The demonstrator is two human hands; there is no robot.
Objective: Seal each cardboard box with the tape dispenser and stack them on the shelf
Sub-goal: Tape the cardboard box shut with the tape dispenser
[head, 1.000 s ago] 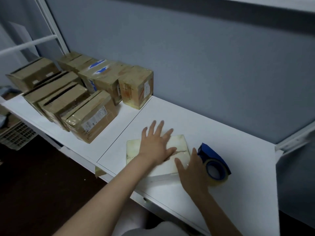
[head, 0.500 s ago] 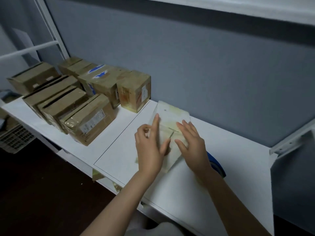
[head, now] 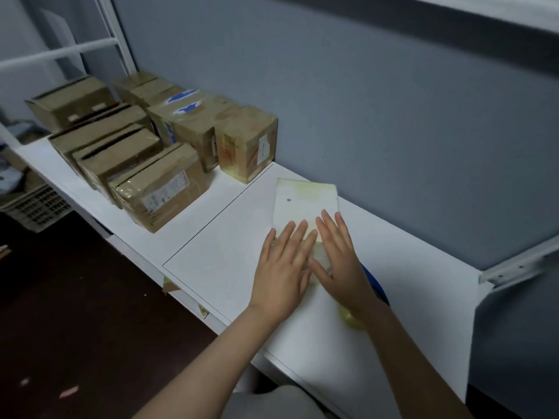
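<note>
A flat white box (head: 305, 204) wrapped in yellowish tape lies on the white shelf top (head: 217, 252). My left hand (head: 284, 264) and my right hand (head: 338, 255) lie flat side by side on its near end, fingers straight and pointing toward the wall. The blue tape dispenser (head: 376, 285) sits on the shelf behind my right wrist, mostly hidden; a bit of its clear tape roll (head: 351, 320) shows below the forearm.
Several brown taped cardboard boxes (head: 160, 189) stand in rows on the shelf to the left, the nearest square one (head: 246, 143) against the grey wall. A metal bracket (head: 514, 267) juts out at right. A slatted crate (head: 36, 204) sits on the dark floor at left.
The white box, tipped up on its edge half a second ago, now lies flat. Both hands have come down onto its near end, and my right hand now covers the dispenser.
</note>
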